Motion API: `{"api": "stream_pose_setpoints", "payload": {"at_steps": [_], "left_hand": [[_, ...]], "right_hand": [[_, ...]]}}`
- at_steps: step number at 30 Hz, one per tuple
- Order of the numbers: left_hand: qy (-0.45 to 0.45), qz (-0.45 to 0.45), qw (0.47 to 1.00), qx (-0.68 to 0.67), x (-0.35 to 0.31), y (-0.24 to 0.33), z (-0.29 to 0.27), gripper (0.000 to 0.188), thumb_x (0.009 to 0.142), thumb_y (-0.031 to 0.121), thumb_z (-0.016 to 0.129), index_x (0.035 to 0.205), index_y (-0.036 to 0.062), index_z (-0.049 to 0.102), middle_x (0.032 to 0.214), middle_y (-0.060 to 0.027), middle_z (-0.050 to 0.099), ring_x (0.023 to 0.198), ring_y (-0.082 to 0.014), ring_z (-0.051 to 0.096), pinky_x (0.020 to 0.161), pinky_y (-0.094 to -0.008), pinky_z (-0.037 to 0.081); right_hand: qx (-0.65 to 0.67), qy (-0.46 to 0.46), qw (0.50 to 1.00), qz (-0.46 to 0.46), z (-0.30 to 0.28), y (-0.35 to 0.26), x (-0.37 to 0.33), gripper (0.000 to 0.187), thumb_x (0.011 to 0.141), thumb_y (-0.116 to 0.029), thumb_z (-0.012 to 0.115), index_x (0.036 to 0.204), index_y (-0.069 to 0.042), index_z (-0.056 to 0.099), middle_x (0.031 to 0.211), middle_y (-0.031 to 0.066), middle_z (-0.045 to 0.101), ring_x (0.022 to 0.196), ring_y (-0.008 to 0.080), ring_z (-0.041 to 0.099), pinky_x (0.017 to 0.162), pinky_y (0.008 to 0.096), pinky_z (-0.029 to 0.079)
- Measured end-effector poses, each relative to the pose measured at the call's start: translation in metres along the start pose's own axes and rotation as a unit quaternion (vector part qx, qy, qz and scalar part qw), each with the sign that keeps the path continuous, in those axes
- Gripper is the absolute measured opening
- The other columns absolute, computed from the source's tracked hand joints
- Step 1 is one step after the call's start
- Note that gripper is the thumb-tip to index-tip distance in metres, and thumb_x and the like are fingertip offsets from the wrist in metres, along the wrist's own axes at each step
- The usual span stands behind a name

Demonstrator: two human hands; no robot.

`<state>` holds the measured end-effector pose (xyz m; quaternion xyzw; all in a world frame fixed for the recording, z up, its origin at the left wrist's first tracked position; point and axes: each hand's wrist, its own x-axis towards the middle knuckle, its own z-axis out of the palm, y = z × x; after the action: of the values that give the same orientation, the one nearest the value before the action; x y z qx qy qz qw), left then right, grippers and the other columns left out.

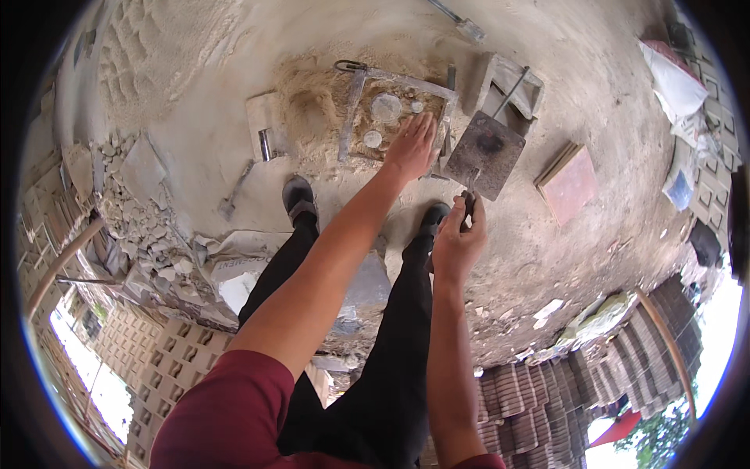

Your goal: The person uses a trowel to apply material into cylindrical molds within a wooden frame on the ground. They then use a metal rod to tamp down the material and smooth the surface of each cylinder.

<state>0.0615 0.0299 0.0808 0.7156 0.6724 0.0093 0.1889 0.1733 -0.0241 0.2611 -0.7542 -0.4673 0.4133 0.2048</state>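
Note:
My left hand [414,147] reaches into a rectangular moulding frame [353,109] filled with sand, its fingers stretched out over the sand near the right side. Pale round pieces sit in the sand: a large disc [386,108], a smaller disc [373,139] and a small one [416,105] beside my fingertips. My right hand [458,244] is closed around the dark handle of a square-plated trowel [494,170], held just right of the frame. A dark round patch marks its plate. Whether the thin rod beyond the plate belongs to the trowel, I cannot tell.
A second, tray-like frame [486,83] lies behind the trowel. Stacked reddish tiles [569,184] are at right. Leftward are a metal cylinder [266,145], a small spatula-like tool [230,205] and rubble [148,234]. A brush-like tool [469,30] lies at the far side.

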Motion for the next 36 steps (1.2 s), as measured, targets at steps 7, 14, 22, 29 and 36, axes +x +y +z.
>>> {"api": "stream_pose_setpoints", "payload": {"at_steps": [7, 14, 22, 29, 36], "left_hand": [[0.029, -0.045, 0.998, 0.013, -0.005, 0.015, 0.051, 0.064, 0.099, 0.045, 0.026, 0.146, 0.0007, 0.025, 0.147, -0.0155, 0.036, 0.142, -0.0279, 0.022, 0.116, -0.0480, 0.014], [0.090, -0.162, 0.967, -0.173, -0.102, 0.002, 0.068, 0.064, 0.097, 0.035, 0.041, 0.142, -0.0074, 0.024, 0.149, -0.0232, 0.027, 0.141, -0.0382, 0.020, 0.116, -0.0490, 0.014], [0.113, -0.403, 0.897, -0.141, -0.118, 0.023, 0.097, 0.078, 0.097, 0.043, 0.036, 0.145, -0.0098, 0.006, 0.153, -0.0300, 0.001, 0.143, -0.0413, 0.006, 0.116, -0.0490, 0.011], [0.166, -0.273, 0.883, -0.344, -0.079, 0.106, 0.094, 0.070, 0.099, 0.034, 0.035, 0.146, -0.0080, 0.004, 0.153, -0.0298, 0.002, 0.143, -0.0436, 0.005, 0.115, -0.0510, 0.011], [0.078, -0.393, 0.895, -0.195, -0.092, 0.099, 0.100, 0.080, 0.093, 0.042, 0.042, 0.145, -0.0101, 0.010, 0.153, -0.0288, 0.007, 0.143, -0.0388, 0.010, 0.115, -0.0495, 0.013]], "right_hand": [[0.000, -0.054, 0.998, 0.037, -0.022, 0.037, -0.010, 0.040, 0.095, -0.017, 0.055, 0.124, 0.010, 0.051, 0.087, 0.0139, 0.066, 0.058, 0.0085, 0.055, 0.049, 0.0245, 0.043], [-0.006, -0.041, 0.998, 0.054, -0.068, 0.064, -0.020, 0.038, 0.095, -0.015, 0.054, 0.126, 0.008, 0.051, 0.085, 0.0108, 0.065, 0.054, 0.0072, 0.051, 0.046, 0.0242, 0.040], [-0.008, -0.034, 0.997, 0.066, -0.063, 0.050, -0.036, 0.039, 0.095, -0.014, 0.053, 0.127, 0.008, 0.050, 0.086, 0.0097, 0.064, 0.055, 0.0071, 0.051, 0.047, 0.0239, 0.040], [0.008, -0.050, 0.996, 0.067, -0.055, 0.054, -0.056, 0.039, 0.095, -0.014, 0.053, 0.128, 0.008, 0.049, 0.093, 0.0119, 0.065, 0.056, 0.0069, 0.052, 0.048, 0.0229, 0.042], [0.019, -0.060, 0.994, 0.089, -0.069, 0.062, -0.070, 0.040, 0.095, -0.013, 0.053, 0.128, 0.008, 0.048, 0.088, 0.0103, 0.065, 0.056, 0.0068, 0.052, 0.047, 0.0221, 0.041]]}}
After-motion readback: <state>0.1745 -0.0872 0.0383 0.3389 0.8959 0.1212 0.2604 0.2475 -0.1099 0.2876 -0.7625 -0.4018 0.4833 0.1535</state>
